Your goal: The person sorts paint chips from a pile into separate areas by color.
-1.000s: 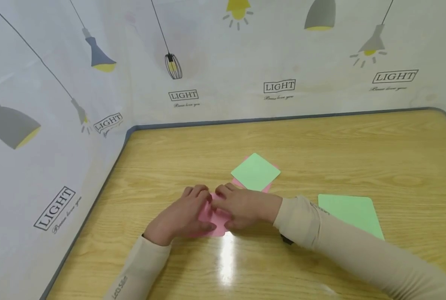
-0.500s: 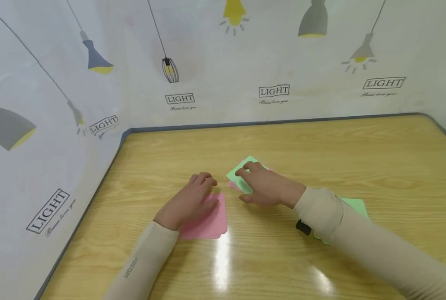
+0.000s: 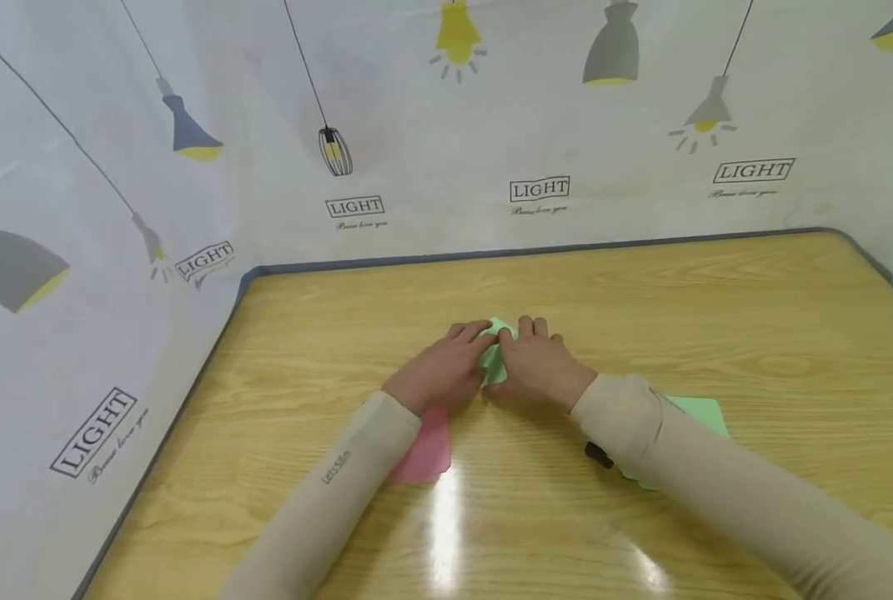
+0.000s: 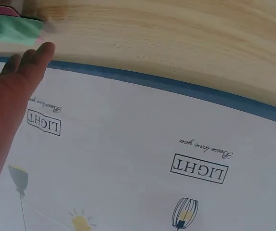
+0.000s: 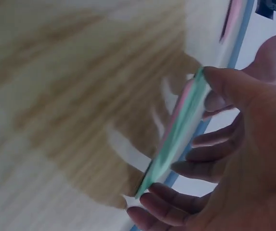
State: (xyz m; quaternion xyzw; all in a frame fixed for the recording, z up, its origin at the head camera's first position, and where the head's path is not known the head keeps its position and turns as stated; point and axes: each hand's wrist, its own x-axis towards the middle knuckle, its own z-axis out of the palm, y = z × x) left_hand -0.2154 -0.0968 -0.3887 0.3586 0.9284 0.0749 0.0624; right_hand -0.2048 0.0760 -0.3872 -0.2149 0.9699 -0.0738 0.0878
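Observation:
A green square card (image 3: 494, 364) with rounded corners lies on the table, partly hidden by both hands. A pink layer (image 5: 180, 111) shows beneath its edge in the right wrist view. My left hand (image 3: 446, 367) grips the card's left side, with its fingers near the far edge and its thumb near the close one. From the other side my right hand (image 3: 544, 358) holds the card's edges between thumb and fingers. Below my left wrist lies a pink square card stack (image 3: 427, 450), half covered by the sleeve.
Another green card stack (image 3: 704, 412) lies to the right, partly under the right forearm. A dark band (image 3: 416, 257) borders the wooden table (image 3: 716, 317) along white walls (image 3: 431, 158) printed with lamps.
Both hands have left the pink stack for the green card farther back. The right hand arrived first, then the left. The green card now sits turned and partly covered between them.

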